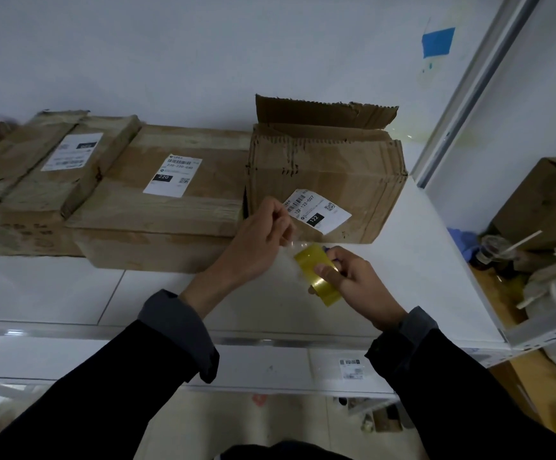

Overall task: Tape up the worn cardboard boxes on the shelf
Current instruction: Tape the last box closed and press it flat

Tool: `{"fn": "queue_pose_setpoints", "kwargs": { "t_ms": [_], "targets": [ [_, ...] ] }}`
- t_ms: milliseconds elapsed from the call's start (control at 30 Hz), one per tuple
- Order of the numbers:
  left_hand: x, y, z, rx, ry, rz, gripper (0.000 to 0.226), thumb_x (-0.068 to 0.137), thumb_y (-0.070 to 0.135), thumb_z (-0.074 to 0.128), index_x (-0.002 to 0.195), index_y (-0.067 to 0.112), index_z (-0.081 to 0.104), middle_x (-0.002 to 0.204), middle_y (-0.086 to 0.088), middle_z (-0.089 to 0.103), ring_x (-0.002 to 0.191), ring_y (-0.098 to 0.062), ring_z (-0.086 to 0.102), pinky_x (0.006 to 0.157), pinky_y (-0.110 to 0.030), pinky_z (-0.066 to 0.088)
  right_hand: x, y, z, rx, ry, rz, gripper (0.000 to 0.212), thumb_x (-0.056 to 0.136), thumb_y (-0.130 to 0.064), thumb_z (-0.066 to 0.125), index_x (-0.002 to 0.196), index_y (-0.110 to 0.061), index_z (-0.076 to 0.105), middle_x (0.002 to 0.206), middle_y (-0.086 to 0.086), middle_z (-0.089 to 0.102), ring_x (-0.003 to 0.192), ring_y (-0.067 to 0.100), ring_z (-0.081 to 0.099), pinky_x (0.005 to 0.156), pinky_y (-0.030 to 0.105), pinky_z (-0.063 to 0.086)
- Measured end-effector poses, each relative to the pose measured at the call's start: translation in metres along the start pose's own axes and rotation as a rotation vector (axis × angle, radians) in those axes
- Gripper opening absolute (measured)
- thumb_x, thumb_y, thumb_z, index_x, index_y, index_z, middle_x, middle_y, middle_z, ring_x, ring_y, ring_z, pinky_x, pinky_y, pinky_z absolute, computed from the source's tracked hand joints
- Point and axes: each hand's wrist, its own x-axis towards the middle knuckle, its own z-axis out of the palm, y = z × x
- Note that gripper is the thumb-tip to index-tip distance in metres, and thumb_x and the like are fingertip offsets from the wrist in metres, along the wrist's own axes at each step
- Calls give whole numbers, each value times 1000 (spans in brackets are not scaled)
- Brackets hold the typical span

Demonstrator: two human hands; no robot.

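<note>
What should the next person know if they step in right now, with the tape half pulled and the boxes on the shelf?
Left hand: pinches the free end of the clear tape strip, pulled out from the roll.
Right hand: grips the yellowish tape roll above the white shelf.
Boxes: the worn box with the 122 label stands directly behind the hands, its top flap up and torn. The box with the 220 label and the box at the left already look taped.
Done: strip started, not yet stuck to anything.
Left: lay the strip on the 122 box, close the flap, tape it down.
</note>
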Motion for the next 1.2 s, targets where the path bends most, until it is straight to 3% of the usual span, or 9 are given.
{"fn": "queue_pose_setpoints", "kwargs": {
  "t_ms": [200,333,467,600,800,933,1033,1100,1200],
  "targets": [
    [12,-6,-12,124,-194,-31,43,89,22,74,93,38,35,104,0,63,101,-12,65,91,-37,55,0,-8,16,215,-88,144,31,102,-17,55,114,10,48,96,26,73,82,29,75,80,41,61],
    [18,-3,-12,140,-192,-10,46,83,1,75,96,25,38,78,-3,71,74,-14,71,78,-35,60,2,-10,23,259,-129,230,34,102,-17,53,121,10,43,91,16,75,74,13,75,61,15,54],
    [28,9,-7,279,-242,58,44,83,-4,71,101,21,41,73,1,67,63,-4,64,64,-23,49,10,-15,27,321,-134,341,29,99,-22,59,113,-2,45,89,10,75,71,14,74,60,18,56],
    [34,26,-6,357,-246,148,43,84,-6,67,100,24,41,73,7,62,61,2,59,61,-14,42,22,-13,33,230,-102,395,49,76,-58,69,104,-21,53,106,10,73,98,30,71,93,52,55],
    [35,35,-5,544,-473,100,81,65,12,92,117,26,31,115,7,42,100,-14,50,69,-21,47,24,-9,22,445,-118,426,32,99,-35,60,117,-9,55,98,8,76,86,23,74,78,36,60],
    [29,27,12,657,-424,217,90,55,15,96,120,22,34,128,-1,38,113,-20,46,80,-40,53,28,5,5,320,27,388,36,99,-45,55,97,-12,71,90,6,74,85,21,71,81,37,60],
    [31,34,13,737,-387,252,87,59,10,93,123,21,35,124,1,37,109,-17,43,78,-39,52,46,38,-13,-298,268,225,31,95,-34,63,83,-7,70,90,11,70,92,30,63,87,39,50],
    [34,34,13,741,-398,245,87,61,9,92,125,21,35,127,1,37,114,-17,42,79,-37,53,56,56,-17,-607,217,220,22,91,-33,66,95,-12,68,108,13,63,104,35,55,88,40,45],
    [36,30,12,696,-402,231,90,61,9,93,127,24,33,130,3,36,116,-17,40,83,-41,53,63,71,-19,-655,197,216,24,88,-20,65,111,-15,60,113,10,61,106,33,53,90,41,44]
  ]
}}
